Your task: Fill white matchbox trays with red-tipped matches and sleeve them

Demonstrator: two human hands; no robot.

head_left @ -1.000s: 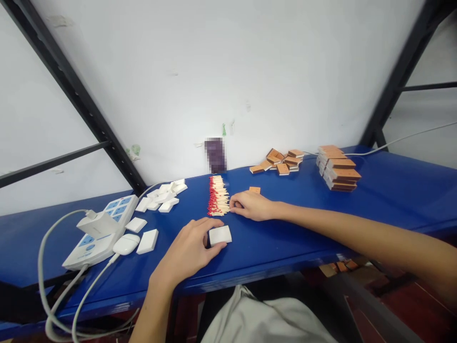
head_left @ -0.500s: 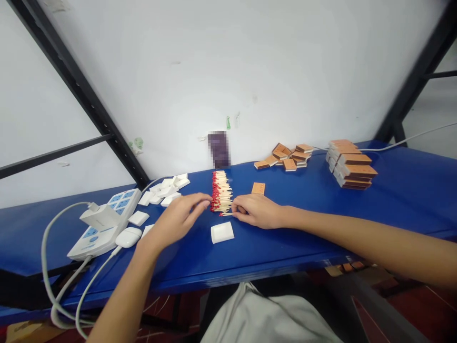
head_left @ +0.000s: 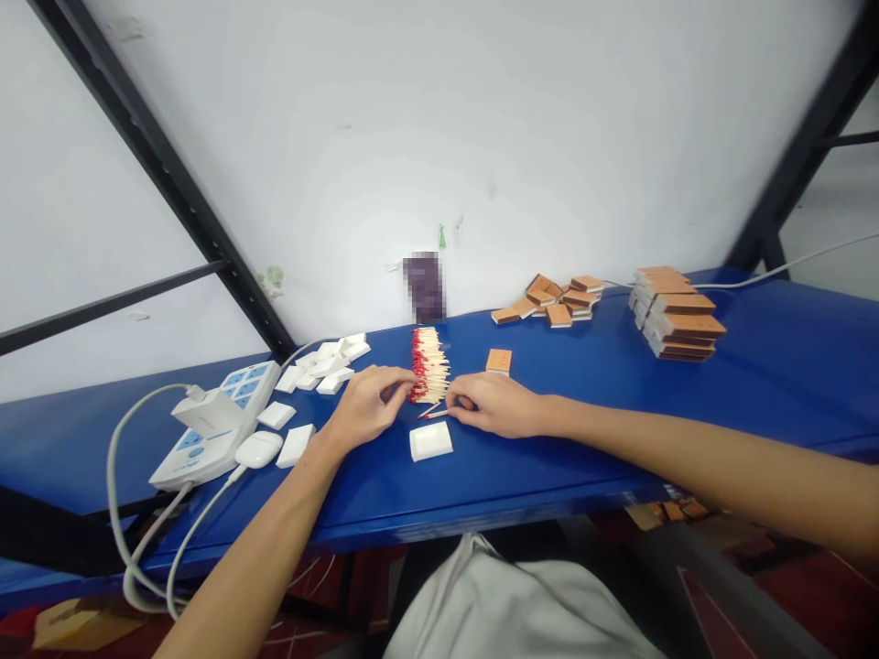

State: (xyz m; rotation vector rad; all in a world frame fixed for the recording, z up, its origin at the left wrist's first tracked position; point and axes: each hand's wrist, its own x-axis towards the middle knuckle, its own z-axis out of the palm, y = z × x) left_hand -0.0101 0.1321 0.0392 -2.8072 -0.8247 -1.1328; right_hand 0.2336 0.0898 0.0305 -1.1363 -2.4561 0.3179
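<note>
Lying mid-frame, the matches [head_left: 431, 366], likely light, stiff and easy to snap, are best held mid-stick, and whether any are gripped by the bent left hand [head_left: 367, 407] or curled right hand [head_left: 499, 404] cannot be told.

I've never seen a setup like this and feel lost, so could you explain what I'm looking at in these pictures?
There's no machine here, just a person's two bare hands. Every picture comes from one camera worn on that person's head, looking forward and down. On the blue table lies a row of matches: the left hand is at their red tips, the right hand at their pale ends. The right fingertips seem to pinch a loose match, but I can't be sure. Nearer the person sits a small white tray. Farther left are more white trays and a power strip; to the right are brown matchboxes.
</note>
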